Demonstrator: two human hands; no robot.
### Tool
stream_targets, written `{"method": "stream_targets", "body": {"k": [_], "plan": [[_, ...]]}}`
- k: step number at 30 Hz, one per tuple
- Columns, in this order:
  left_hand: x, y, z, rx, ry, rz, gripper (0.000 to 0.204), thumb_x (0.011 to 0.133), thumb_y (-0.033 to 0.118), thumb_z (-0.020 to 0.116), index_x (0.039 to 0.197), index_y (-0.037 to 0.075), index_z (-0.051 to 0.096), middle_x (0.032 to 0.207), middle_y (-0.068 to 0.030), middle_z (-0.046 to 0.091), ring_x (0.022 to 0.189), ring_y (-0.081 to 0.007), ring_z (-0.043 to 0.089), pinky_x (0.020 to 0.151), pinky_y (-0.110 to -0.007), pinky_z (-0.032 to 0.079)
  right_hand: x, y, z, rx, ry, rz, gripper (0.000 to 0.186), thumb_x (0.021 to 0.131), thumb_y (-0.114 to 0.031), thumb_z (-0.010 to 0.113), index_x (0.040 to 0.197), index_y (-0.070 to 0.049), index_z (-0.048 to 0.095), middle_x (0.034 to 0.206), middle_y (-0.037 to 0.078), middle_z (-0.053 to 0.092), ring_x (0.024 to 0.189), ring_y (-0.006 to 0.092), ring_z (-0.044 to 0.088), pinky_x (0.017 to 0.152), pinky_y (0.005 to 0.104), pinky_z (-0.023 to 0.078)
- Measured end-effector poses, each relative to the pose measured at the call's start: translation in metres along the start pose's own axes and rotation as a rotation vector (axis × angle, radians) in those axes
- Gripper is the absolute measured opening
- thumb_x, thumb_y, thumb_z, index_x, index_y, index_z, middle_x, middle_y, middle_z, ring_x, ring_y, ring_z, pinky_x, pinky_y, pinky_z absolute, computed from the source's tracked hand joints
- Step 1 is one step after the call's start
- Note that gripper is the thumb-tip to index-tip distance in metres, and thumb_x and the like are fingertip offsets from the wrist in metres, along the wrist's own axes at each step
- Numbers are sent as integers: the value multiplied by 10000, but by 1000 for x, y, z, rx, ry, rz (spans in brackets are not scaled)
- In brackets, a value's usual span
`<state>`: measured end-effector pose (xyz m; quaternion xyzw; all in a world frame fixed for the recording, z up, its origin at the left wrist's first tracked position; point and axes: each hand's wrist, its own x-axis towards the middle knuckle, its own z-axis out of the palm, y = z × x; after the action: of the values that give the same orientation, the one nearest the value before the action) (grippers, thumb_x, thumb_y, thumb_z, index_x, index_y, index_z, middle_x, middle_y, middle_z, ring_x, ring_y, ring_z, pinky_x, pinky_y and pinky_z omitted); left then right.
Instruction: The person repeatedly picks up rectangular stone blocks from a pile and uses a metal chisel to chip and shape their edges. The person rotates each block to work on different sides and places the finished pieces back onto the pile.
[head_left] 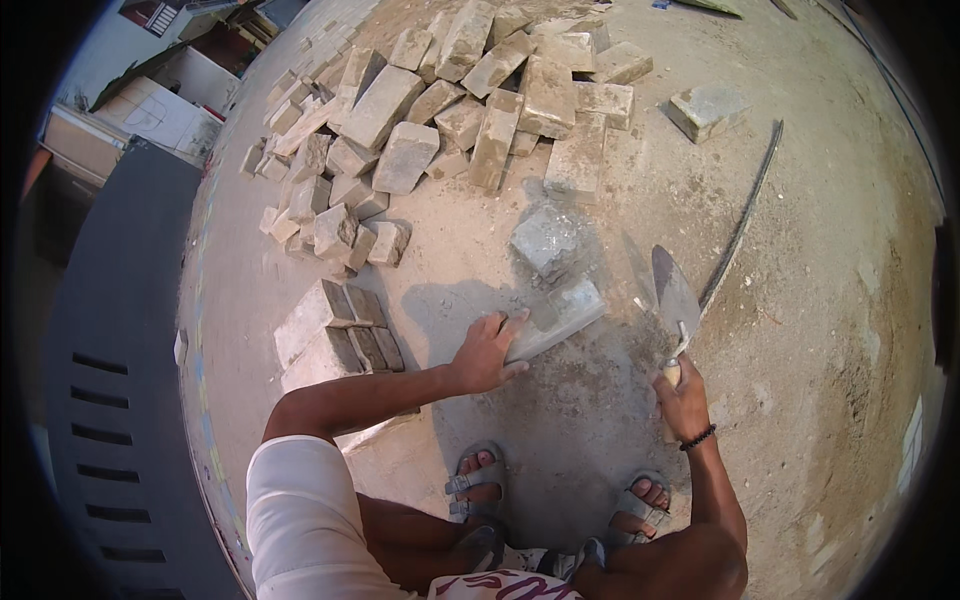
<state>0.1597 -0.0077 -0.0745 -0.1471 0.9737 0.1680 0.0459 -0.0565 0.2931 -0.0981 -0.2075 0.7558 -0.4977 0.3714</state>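
Note:
My left hand (487, 353) grips the near-left end of a grey brick (560, 318), which is held at a slant low over the dusty ground. In my right hand (684, 398) is a trowel, closed in the fingers by its wooden handle. The trowel's pointed metal blade (674, 287) stands up and away from me, to the right of the brick. Just beyond the held brick sits a grey, dusty block (546, 242) with crumbs of mortar around it. Part of the trowel's handle is hidden by my fingers.
A large loose heap of bricks (408, 158) spreads across the far ground. Close to my left arm stands a neat stack of bricks (322, 325). One single brick (708, 110) lies at the far right, near a long thin strip (745, 215). A dark slotted panel (110, 380) borders the left.

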Motion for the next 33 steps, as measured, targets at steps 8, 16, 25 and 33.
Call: {"method": "stream_targets", "body": {"k": [8,16,25,33], "plan": [[59,39,18,172,-5,-132,1000,806,340,777,1499,-83,192,1234,-256,457,1113,-409,475,982,-501,384,19,-34,-7,-219,-14,-273,413,916,-306,651,1091,50,535,781,219,609,763,340,642,736,436,499],[61,39,30,218,73,-86,1024,752,309,818,1474,-106,221,1156,-234,481,1050,-388,498,930,-479,411,46,8,31,-207,-267,-81,431,917,-275,598,1186,57,539,950,314,648,940,467,646,840,501,498],[65,40,27,199,50,-129,1012,751,311,822,1467,-95,232,1128,-220,479,1033,-384,494,918,-473,411,73,2,28,-348,-436,-39,462,917,-273,587,1224,67,530,1067,304,652,1008,438,649,891,470,497],[64,37,23,132,106,-63,943,772,315,806,1435,-95,275,1164,-246,489,1064,-405,492,931,-484,402,70,-26,16,-385,-469,-166,434,898,-276,599,1174,53,539,964,305,648,944,455,645,822,493,506]]}}
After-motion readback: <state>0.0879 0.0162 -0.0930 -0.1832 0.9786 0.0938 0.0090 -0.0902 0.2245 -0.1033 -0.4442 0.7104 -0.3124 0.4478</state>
